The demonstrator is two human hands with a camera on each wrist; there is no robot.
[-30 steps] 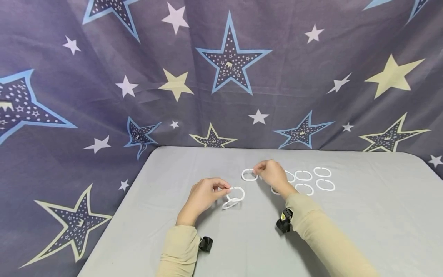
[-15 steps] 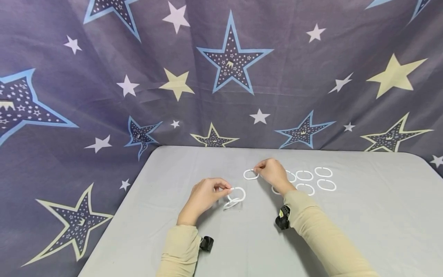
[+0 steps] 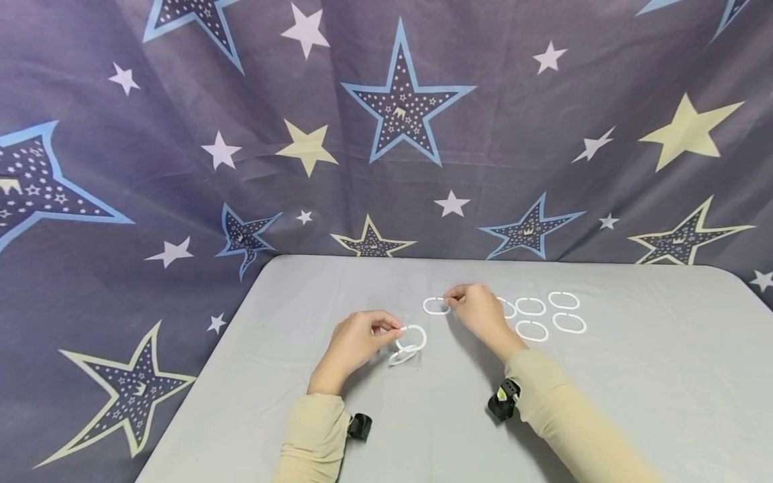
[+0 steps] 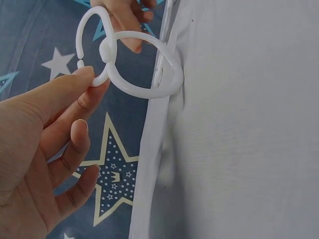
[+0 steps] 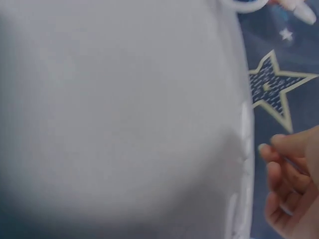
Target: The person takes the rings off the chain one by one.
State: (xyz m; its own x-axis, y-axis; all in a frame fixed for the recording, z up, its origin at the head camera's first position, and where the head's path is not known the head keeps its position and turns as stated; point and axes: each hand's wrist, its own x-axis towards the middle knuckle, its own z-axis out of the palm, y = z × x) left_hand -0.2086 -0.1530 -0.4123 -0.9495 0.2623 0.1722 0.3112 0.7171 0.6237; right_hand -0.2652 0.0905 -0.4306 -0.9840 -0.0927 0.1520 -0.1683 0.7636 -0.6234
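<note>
My left hand (image 3: 357, 342) pinches a white plastic C-link (image 3: 417, 330) between thumb and fingertip. A second white link (image 4: 172, 74) hangs hooked through it, as the left wrist view shows. The held link has a small gap close to my thumb. My right hand (image 3: 480, 312) hovers by the right end of another white link (image 3: 430, 312) that lies on the table. In the right wrist view the right hand's fingers (image 5: 279, 142) are loosely curled, and no link shows between them.
Several white links lie to the right on the grey-covered table (image 3: 241, 402), among them one link (image 3: 530, 314) and another link (image 3: 569, 331). One link (image 3: 510, 312) is partly hidden by my right hand. A star-patterned cloth (image 3: 386, 188) hangs behind the table.
My right hand has shifted slightly down and right, and a link near its wrist is now hidden. The left hand keeps its two joined links in place.
</note>
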